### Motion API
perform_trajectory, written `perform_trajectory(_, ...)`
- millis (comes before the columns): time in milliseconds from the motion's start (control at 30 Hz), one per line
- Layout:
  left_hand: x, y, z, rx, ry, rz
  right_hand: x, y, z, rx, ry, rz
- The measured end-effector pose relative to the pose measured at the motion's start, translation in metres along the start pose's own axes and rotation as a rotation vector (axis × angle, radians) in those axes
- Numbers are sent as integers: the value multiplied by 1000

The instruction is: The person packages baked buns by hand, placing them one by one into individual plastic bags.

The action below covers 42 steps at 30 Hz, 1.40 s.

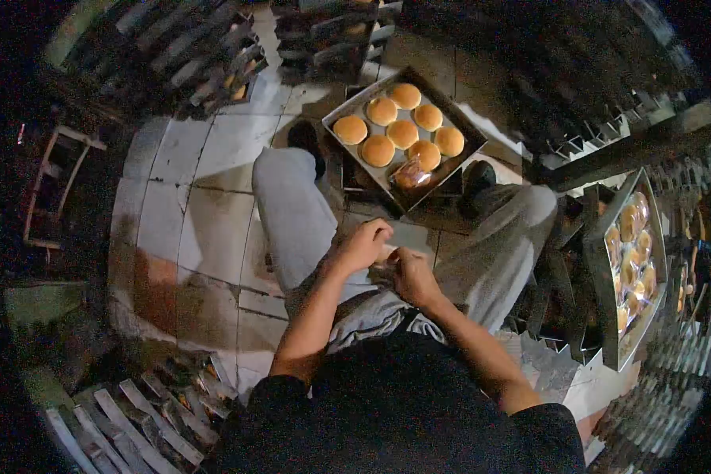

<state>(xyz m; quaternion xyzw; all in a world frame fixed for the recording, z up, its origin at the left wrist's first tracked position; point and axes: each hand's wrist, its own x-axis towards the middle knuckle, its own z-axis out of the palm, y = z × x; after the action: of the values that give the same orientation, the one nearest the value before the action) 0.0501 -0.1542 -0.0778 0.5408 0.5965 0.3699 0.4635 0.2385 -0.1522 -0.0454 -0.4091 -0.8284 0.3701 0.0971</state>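
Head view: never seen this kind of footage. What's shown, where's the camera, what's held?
No machine here: a person works with bare hands, filmed by one camera worn on their head, looking down. They sit over a tiled floor. Between the feet stands a metal tray of round buns, with one bagged bun at its near corner. A second tray of wrapped buns stands at the right. The left hand and right hand meet over the lap, fingers curled round something small, too blurred to name.
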Motion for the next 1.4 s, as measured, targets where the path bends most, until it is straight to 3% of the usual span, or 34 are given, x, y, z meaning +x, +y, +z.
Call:
perform_trajectory(67, 0, 25, 0, 90, -98, -82, -6, 25, 9, 3, -62, -240)
perform_trajectory(100, 4, 35, 1, 192, -188, -131, -7, 31, 2, 12, -64, -230)
perform_trajectory(167, -1, 44, 16, 129, -114, -21, 4, 35, -22, 92, -179, 119)
perform_trajectory(200, 2, 49, 20, 58, -24, 90, 13, 33, -35, 127, 226, -33)
perform_trajectory(233, 7, 57, 16, 71, -29, 88, 18, 19, -68, 149, 281, 33)
perform_trajectory(300, 14, 74, 4, 458, -267, -209, 23, 45, -92, 41, 382, -84)
perform_trajectory(333, 22, 41, 9, 460, -206, -189, 24, 47, -104, 6, 426, -119)
perform_trajectory(367, 31, 9, 14, 462, -146, -168, 19, 15, -138, 142, 284, -63)
perform_trajectory(400, 40, 61, -4, 565, -153, -48, 17, -2, -157, 276, 139, -10)
perform_trajectory(433, 48, 99, -16, 661, -159, 69, 15, -2, -157, 279, 156, -8)
perform_trajectory(500, 56, 114, -19, 758, -213, 141, 7, -4, -153, 265, -79, -39)
perform_trajectory(533, 54, 117, -16, 699, -219, 314, 7, -4, -140, 326, 60, -214)
perform_trajectory(567, 54, 118, -14, 636, -223, 485, 6, 2, -130, 311, -69, -116)
perform_trajectory(633, 56, 123, -15, 683, -329, 430, 9, 0, -113, 237, -144, -51)
perform_trajectory(700, 51, 132, -17, 841, -112, 585, 22, -1, -105, 68, -63, -108)
perform_trajectory(767, 47, 162, -26, 771, -172, 520, 43, 1, -99, -98, 33, -158)
perform_trajectory(833, 45, 176, -34, 528, 30, 548, 69, 0, -100, 143, 183, -326)
perform_trajectory(867, 54, 167, -35, 416, 215, 465, 80, -14, -101, 239, 257, -216)
perform_trajectory(900, 67, 154, -33, 410, 231, 467, 91, -30, -93, 227, 249, -226)
perform_trajectory(933, 79, 143, -32, -193, 225, 157, 97, -46, -80, 363, 250, -223)
perform_trajectory(967, 85, 130, -46, -478, 154, 89, 103, -61, -70, 497, 239, -213)
perform_trajectory(1000, 91, 122, -60, -761, 107, 6, 119, -86, -84, 313, 333, -240)
perform_trajectory(1033, 97, 119, -81, -604, 268, 31, 132, -98, -82, 418, 399, -293)
perform_trajectory(1100, 113, 113, -113, -647, 673, 52, 149, -113, -81, 412, 341, -323)
perform_trajectory(1133, 123, 99, -128, -498, 866, 85, 165, -102, -68, 393, 302, -338)
perform_trajectory(1167, 131, 80, -144, -338, 1053, 107, 185, -73, -44, 245, 212, -201)
perform_trajectory(1200, 132, 57, -153, -512, 1048, -30, 204, -38, -19, 91, 119, -66)
perform_trajectory(1233, 133, 35, -161, -691, 1051, -166, 234, 4, 1, 130, 11, -160)
perform_trajectory(1267, 130, 41, -165, -869, 945, -130, 264, 25, 19, 84, 7, -50)
perform_trajectory(1300, 127, 41, -172, -1030, 829, -77, 295, 39, 34, 1, 150, -101)
perform_trajectory(1333, 130, 9, -170, -1037, 776, -164, 332, 56, 46, -89, 232, -123)
perform_trajectory(1367, 132, 24, -173, -1004, 889, 7, 370, 71, 55, -156, 275, -131)
perform_trajectory(1400, 130, 36, -180, -1051, 919, 30, 405, 83, 61, -211, 297, -118)
